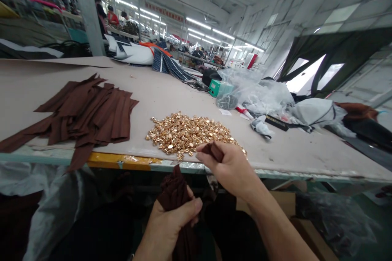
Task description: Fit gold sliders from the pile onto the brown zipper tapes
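My left hand (171, 222) is closed round a bundle of dark brown zipper strips (174, 189), their ends sticking up above the fist, just below the table's front edge. In my right hand (234, 171), one brown zipper strip (217, 151) is pinched between thumb and fingers, its end folded up. That hand hovers at the near right side of a heap of small gold zipper sliders (192, 130). Whether a slider is between the fingertips is hidden. To the left, a loose pile of brown zipper strips (94, 110) lies on the table, some hanging over the edge.
The pale table (147, 89) has yellow tape (122, 160) along its front edge. Farther back are a green box (215, 88), clear plastic bags (260, 94) and striped fabric (168, 64). A metal post (88, 12) rises at the left. People work in the distance.
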`<state>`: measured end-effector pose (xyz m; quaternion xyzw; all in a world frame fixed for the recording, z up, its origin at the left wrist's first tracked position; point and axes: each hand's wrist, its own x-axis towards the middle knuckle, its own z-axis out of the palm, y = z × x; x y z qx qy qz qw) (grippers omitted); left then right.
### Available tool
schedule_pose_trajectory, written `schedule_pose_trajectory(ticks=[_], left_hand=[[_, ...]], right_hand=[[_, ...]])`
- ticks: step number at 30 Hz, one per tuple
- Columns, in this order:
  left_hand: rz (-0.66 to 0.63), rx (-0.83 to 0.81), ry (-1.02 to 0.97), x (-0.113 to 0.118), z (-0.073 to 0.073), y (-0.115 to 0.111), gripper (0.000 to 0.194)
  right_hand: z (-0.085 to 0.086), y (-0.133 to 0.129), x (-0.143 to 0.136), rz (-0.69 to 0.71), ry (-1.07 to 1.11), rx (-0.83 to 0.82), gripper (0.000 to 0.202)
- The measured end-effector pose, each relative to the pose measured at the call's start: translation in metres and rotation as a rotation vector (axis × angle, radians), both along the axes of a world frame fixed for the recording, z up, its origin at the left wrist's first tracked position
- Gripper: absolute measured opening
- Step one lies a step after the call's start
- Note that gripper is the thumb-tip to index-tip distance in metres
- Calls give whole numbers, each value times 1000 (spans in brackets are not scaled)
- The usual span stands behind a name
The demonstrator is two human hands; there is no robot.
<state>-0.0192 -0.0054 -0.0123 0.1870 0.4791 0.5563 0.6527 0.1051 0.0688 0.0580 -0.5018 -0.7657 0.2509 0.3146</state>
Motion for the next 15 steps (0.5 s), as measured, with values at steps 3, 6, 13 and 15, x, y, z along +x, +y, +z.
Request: schedule_pose_trajectory(ticks=[3,6,13,15], left_hand=[[119,-2,-37,-6,4,1,23],[166,16,-70,-11,1,4,22],[140,-4,-91,-16,-6,8,22],[134,-7,-97,-16,-6,8,22]], right_hand=[[-1,8,-23,77,-288,132,11],[-5,10,-36,87,-480,208,7],[-16,11,-34,43,-523,266,10],[-15,13,-29,27,-490,286,12]])
